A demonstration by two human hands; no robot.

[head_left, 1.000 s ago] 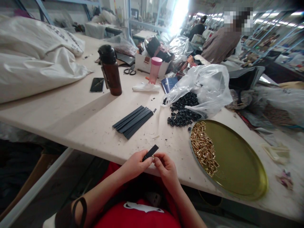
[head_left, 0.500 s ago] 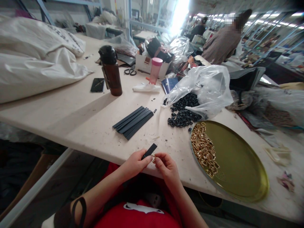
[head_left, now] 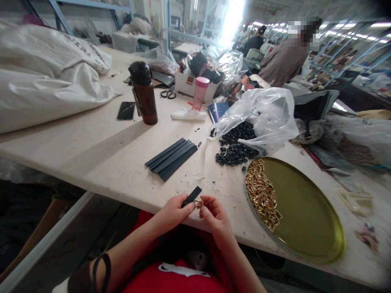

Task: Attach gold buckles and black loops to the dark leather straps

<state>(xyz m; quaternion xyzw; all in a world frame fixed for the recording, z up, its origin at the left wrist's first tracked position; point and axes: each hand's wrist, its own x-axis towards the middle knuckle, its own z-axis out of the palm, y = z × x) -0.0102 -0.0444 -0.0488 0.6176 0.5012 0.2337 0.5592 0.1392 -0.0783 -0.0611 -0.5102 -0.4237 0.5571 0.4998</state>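
Observation:
At the table's front edge, my left hand is closed on a short black strap, which sticks out past the fingers. My right hand pinches a small gold buckle against the strap's near end, by the left thumb. Whether the strap passes through the buckle cannot be made out. Beyond my hands lies a stack of long black strips. To the right, a heap of gold buckles fills the left side of a round gold-green tray.
Small black loops spill from a clear plastic bag behind the tray. A brown bottle, a phone, scissors and a pink cup stand or lie farther back. A large white sack covers the left. A person is in the background.
The gold buckle has turned and shows more plainly between my hands. My right fingers have shifted slightly around it; the left still grips the strap.

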